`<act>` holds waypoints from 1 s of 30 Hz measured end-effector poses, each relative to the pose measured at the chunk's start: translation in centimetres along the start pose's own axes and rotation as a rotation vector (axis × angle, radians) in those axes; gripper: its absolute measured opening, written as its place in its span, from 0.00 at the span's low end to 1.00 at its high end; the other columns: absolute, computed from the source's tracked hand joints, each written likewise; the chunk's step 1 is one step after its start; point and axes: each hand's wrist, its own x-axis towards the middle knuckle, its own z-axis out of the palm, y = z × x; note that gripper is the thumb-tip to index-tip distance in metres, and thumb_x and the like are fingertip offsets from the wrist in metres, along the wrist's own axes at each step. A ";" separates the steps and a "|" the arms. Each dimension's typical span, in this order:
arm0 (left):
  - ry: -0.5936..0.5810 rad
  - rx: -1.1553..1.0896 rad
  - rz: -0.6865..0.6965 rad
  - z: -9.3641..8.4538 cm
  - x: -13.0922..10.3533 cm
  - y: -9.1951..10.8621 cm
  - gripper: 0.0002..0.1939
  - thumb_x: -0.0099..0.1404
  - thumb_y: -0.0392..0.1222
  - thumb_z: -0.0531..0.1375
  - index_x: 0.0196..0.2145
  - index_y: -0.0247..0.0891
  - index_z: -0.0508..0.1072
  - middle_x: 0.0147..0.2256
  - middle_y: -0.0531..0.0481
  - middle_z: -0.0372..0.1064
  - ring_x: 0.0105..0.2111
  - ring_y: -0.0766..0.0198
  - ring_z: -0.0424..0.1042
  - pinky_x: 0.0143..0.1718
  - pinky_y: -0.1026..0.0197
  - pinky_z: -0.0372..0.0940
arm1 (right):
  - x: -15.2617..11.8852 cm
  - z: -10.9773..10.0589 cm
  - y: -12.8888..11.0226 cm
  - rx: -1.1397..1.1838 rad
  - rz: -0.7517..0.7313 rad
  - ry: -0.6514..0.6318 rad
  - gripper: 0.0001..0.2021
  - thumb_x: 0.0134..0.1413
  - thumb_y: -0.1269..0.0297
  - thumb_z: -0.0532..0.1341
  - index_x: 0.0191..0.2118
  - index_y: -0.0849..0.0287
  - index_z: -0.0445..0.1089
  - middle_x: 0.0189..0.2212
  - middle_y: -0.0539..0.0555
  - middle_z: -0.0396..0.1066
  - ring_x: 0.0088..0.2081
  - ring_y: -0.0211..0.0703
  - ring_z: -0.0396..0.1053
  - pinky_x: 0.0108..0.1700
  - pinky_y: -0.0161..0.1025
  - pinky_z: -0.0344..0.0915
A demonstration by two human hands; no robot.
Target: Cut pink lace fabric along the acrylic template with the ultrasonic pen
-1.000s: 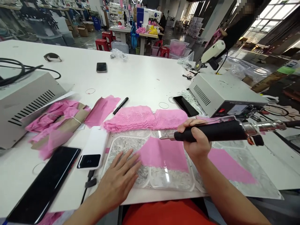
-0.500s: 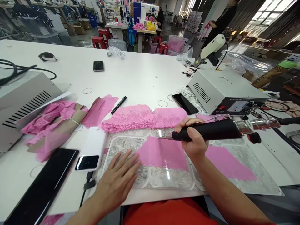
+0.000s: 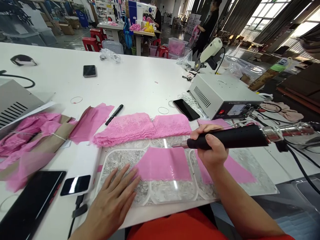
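- My left hand (image 3: 112,198) lies flat, fingers slightly apart, fingertips on the left edge of the pink panel (image 3: 166,165).
- The panel rests on the clear board (image 3: 175,196), between my hands.
- My right hand (image 3: 212,151) is wrapped around the black tool (image 3: 240,137), its tip by the panel's far edge.
- Beyond the counter (image 3: 135,83), a clear bin (image 3: 178,40) holds pink material.

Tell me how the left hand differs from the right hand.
The left hand is spread flat, palm down, while the right hand curls around a black-handled tool. The left hand is at the left edge of a pink fabric piece; the right hand is toward its right side. Both are bare.
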 end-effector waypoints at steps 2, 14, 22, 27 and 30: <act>-0.004 0.001 -0.002 0.0 0.0 0.0 0.22 0.67 0.32 0.54 0.58 0.38 0.66 0.60 0.46 0.63 0.65 0.52 0.52 0.67 0.48 0.45 | 0.0 -0.7 -0.2 -0.011 0.006 0.024 0.03 0.45 0.68 0.60 0.30 0.57 0.68 0.27 0.48 0.66 0.24 0.37 0.67 0.29 0.40 0.65; -0.034 0.017 0.010 0.0 0.0 -0.1 0.23 0.66 0.32 0.54 0.59 0.36 0.65 0.61 0.45 0.61 0.65 0.50 0.52 0.66 0.46 0.46 | -0.3 -1.4 0.4 -0.016 0.036 0.003 0.04 0.46 0.66 0.61 0.31 0.56 0.68 0.28 0.48 0.65 0.24 0.37 0.67 0.30 0.41 0.66; -0.034 0.012 0.015 0.0 -0.1 -0.4 0.24 0.67 0.33 0.54 0.60 0.38 0.64 0.61 0.46 0.61 0.64 0.52 0.53 0.66 0.47 0.47 | -0.2 -1.3 0.3 -0.007 0.050 -0.010 0.04 0.46 0.65 0.62 0.30 0.55 0.66 0.27 0.48 0.66 0.25 0.37 0.66 0.29 0.40 0.65; -0.019 0.004 0.009 0.0 0.1 -0.5 0.23 0.67 0.34 0.53 0.60 0.39 0.64 0.60 0.47 0.63 0.63 0.53 0.56 0.66 0.49 0.49 | 0.5 -2.5 -0.5 -0.069 -0.011 0.067 0.04 0.44 0.65 0.61 0.30 0.56 0.67 0.27 0.48 0.65 0.24 0.37 0.66 0.30 0.40 0.64; -0.023 -0.001 0.006 0.0 0.1 -0.5 0.23 0.67 0.35 0.54 0.60 0.40 0.64 0.60 0.47 0.63 0.63 0.53 0.56 0.66 0.49 0.49 | 0.7 -3.5 -0.9 -0.103 -0.036 0.105 0.04 0.42 0.66 0.60 0.29 0.57 0.67 0.25 0.48 0.65 0.23 0.37 0.65 0.28 0.40 0.63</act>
